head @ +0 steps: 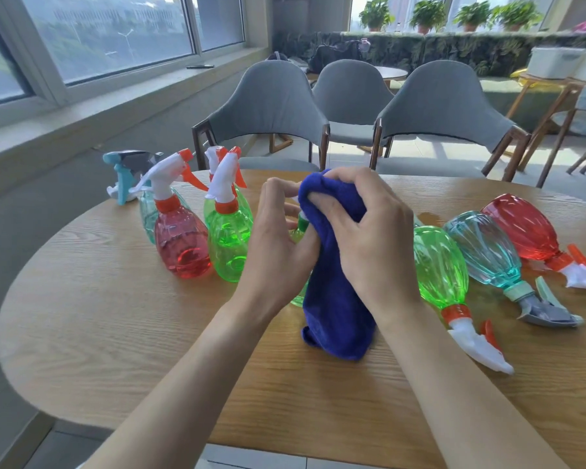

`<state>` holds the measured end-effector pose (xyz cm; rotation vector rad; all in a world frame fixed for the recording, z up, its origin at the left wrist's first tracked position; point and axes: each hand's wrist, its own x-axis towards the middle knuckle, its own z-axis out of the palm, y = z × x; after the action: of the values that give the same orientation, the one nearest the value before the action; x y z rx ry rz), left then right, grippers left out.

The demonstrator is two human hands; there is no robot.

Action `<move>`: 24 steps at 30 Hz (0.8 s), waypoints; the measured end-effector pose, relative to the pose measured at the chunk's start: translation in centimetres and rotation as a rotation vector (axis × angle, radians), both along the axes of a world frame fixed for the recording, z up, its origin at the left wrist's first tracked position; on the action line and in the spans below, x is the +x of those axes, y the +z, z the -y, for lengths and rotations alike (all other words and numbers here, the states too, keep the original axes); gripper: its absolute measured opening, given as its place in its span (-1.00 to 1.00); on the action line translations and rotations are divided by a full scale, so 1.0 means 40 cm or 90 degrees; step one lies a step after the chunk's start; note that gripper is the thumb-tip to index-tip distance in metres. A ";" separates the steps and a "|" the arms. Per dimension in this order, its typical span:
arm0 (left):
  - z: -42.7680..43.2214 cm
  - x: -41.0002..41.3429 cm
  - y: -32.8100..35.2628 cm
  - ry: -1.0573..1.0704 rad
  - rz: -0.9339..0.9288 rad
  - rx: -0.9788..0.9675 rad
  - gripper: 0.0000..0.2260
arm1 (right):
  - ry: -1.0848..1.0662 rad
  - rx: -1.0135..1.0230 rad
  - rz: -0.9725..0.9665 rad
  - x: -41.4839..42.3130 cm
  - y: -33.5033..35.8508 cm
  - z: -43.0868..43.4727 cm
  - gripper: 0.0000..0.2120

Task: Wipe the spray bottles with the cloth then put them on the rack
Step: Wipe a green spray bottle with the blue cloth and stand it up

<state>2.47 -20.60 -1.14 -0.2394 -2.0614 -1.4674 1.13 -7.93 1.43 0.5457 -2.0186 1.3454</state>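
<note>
A blue cloth (335, 299) is draped over an upright green spray bottle (300, 231) at the table's middle, hiding most of it. My right hand (369, 238) grips the cloth around the bottle's top. My left hand (278, 238) holds the bottle at its neck from the left. Upright at the left stand a red bottle (181, 245), a green bottle (229, 245) and a teal bottle (148, 214). Lying on their sides at the right are a green bottle (440, 269), a teal bottle (487, 252) and a red bottle (525, 228). No rack is in view.
The round wooden table (115, 326) carries everything. Three grey chairs (271, 106) stand behind its far edge. A window sill (82, 110) runs along the left wall. More wooden furniture (555, 96) stands at the far right.
</note>
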 end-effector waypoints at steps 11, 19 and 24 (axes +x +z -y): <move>-0.003 0.001 -0.011 -0.010 0.004 0.005 -0.71 | 0.024 -0.092 0.026 0.015 -0.036 -0.002 -0.73; -0.020 0.001 -0.013 -0.019 -0.005 -0.005 -0.69 | 0.061 -0.352 0.099 0.021 -0.025 -0.016 -0.82; -0.020 -0.001 -0.016 0.003 -0.013 -0.023 -0.69 | 0.076 -0.320 0.081 0.018 -0.033 -0.024 -0.88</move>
<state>2.44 -19.79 -1.78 -0.2629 -2.0724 -1.4201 1.84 -6.98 0.12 0.3574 -1.6655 1.9202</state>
